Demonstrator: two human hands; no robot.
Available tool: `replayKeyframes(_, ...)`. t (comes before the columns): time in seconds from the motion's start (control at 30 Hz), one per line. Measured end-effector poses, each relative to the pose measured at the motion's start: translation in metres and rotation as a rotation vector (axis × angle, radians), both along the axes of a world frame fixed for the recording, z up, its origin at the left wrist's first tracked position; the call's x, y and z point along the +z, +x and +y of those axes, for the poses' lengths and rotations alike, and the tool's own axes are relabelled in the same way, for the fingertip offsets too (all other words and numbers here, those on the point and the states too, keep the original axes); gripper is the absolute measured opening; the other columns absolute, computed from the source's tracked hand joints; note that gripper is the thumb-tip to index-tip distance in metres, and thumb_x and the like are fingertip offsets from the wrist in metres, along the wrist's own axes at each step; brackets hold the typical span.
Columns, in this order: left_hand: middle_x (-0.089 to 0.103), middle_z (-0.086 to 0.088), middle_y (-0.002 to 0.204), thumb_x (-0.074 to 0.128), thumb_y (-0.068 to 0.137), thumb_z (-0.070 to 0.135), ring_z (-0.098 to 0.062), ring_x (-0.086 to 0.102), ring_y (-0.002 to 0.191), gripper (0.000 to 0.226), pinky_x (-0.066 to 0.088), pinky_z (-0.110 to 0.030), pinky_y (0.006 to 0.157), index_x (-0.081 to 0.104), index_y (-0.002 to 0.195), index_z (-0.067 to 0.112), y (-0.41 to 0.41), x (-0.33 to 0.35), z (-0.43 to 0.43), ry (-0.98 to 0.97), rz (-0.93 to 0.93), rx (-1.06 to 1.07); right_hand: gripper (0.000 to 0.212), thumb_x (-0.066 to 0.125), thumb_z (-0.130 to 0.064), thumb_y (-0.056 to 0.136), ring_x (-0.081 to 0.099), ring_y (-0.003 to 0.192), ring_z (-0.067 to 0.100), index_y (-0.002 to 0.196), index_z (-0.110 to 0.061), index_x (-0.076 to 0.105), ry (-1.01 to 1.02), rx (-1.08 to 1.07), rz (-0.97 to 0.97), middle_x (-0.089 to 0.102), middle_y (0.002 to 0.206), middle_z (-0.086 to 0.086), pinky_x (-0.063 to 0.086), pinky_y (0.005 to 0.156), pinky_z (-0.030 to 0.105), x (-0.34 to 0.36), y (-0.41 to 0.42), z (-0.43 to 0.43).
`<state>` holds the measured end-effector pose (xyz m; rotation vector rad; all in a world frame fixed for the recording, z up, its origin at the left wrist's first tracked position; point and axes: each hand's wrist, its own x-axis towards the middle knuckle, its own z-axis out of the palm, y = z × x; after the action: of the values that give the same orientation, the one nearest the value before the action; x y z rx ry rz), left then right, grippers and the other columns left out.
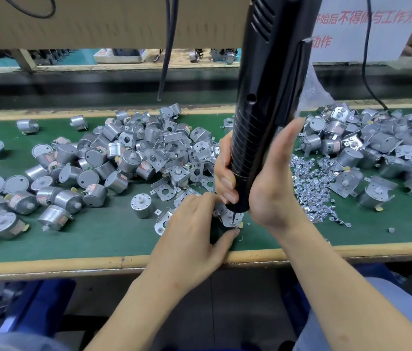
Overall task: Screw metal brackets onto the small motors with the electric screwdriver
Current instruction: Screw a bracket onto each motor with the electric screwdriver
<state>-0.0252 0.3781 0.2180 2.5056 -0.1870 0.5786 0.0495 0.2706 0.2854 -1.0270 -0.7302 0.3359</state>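
Head view: ribbed black electric screwdriver [268, 97] gripped by right hand [265, 183], fingers [226, 182] curled; silvery bracketed motor [230, 218] pinched by left hand [192, 234].

This is a factory work line. A long green-topped workbench with a pale wooden edge [98, 236] holds heaps of small round silver metal motors [93, 163] on the left and right. Bent silver metal brackets [174, 148] and tiny shiny screws [311, 188] lie between them. A big black electric screwdriver [263, 97] comes down from above. Far behind runs a long dark belt [73, 88]. A white sign with red Chinese writing [367, 29] hangs far right.
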Motion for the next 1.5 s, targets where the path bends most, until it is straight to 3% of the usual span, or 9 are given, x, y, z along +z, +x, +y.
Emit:
replayKeyframes(0.17,0.035,0.022,0.08,0.066,0.08,0.04,-0.014,0.04,0.082,0.029,0.032,-0.023,0.068,0.046,0.094,0.025,0.003,0.001,-0.001,-0.004,-0.047,0.017,0.075,0.05,-0.094,0.065,0.037,0.036,0.013,0.067,-0.02,0.056,0.007,-0.003,-0.007,0.045,0.05,-0.001,0.034,0.044,0.023,-0.001,-0.006,-0.001)
replayKeyframes(0.27,0.033,0.031,0.079,0.07,0.077,0.037,-0.01,0.035,0.078,0.045,0.025,-0.018,0.067,0.029,0.095,0.041,0.003,0.002,-0.002,-0.011,-0.07,0.012,0.081,0.052,-0.097,0.061,0.038,0.035,0.014,0.066,-0.016,0.054,-0.027,-0.026,0.003,0.044,0.05,0.002,0.032,0.044,0.024,0.001,-0.009,-0.001)
replayKeyframes(0.47,0.032,0.031,0.077,0.071,0.077,0.038,-0.012,0.035,0.077,0.051,0.025,-0.022,0.064,0.023,0.094,0.044,0.001,0.002,-0.004,-0.012,-0.054,0.042,0.088,0.052,-0.097,0.059,0.038,0.036,0.015,0.065,-0.01,0.051,-0.031,-0.1,0.015,0.044,0.05,0.001,0.034,0.044,0.022,0.002,-0.01,0.001)
replayKeyframes(0.63,0.047,0.016,0.082,0.063,0.078,0.044,-0.019,0.045,0.083,0.032,0.043,-0.035,0.07,0.045,0.096,0.024,0.0,0.002,-0.003,0.005,0.008,0.056,0.084,0.045,-0.096,0.066,0.04,0.037,0.019,0.057,-0.012,0.05,-0.048,-0.351,-0.017,0.047,0.048,0.004,0.034,0.043,0.024,0.003,-0.015,0.009)
replayKeyframes(0.73,0.047,0.015,0.082,0.056,0.077,0.047,-0.017,0.043,0.083,0.032,0.044,-0.036,0.068,0.047,0.095,0.022,0.001,0.004,-0.004,0.007,0.026,0.059,0.091,0.041,-0.095,0.068,0.046,0.04,0.018,0.059,-0.005,0.049,-0.102,-0.506,-0.033,0.051,0.049,0.004,0.038,0.044,0.025,0.002,-0.015,0.013)
replayKeyframes(0.87,0.046,0.015,0.082,0.066,0.079,0.044,-0.019,0.046,0.084,0.034,0.045,-0.039,0.067,0.048,0.096,0.022,-0.001,0.004,-0.005,0.029,0.007,0.091,0.082,0.04,-0.101,0.058,0.042,0.04,0.019,0.063,-0.02,0.056,-0.028,-0.289,-0.013,0.05,0.053,0.002,0.037,0.045,0.026,-0.001,-0.01,0.006)
replayKeyframes(0.97,0.057,0.015,0.095,0.071,0.081,0.043,-0.014,0.051,0.093,0.035,0.047,-0.034,0.074,0.052,0.103,0.025,-0.001,0.001,-0.005,0.025,0.001,0.105,0.082,0.041,-0.101,0.054,0.042,0.041,0.016,0.068,-0.022,0.059,-0.005,-0.17,-0.021,0.051,0.054,0.0,0.038,0.047,0.023,0.005,0.003,-0.01)
replayKeyframes(1.17,0.059,0.019,0.105,0.072,0.082,0.04,-0.005,0.05,0.105,0.038,0.044,-0.021,0.082,0.053,0.112,0.027,-0.001,-0.002,-0.006,0.028,0.003,0.112,0.084,0.051,-0.099,0.055,0.042,0.044,0.019,0.073,-0.017,0.056,-0.093,-0.32,-0.035,0.049,0.057,0.002,0.038,0.047,0.026,0.009,0.027,-0.04)
replayKeyframes(1.5,0.06,0.02,0.108,0.072,0.082,0.039,-0.004,0.051,0.106,0.042,0.042,-0.019,0.086,0.052,0.117,0.029,-0.001,-0.005,-0.005,-0.007,0.005,0.1,0.083,0.054,-0.096,0.058,0.041,0.043,0.019,0.072,-0.015,0.055,-0.107,-0.387,-0.001,0.049,0.056,0.002,0.038,0.044,0.024,-0.001,0.04,-0.058)
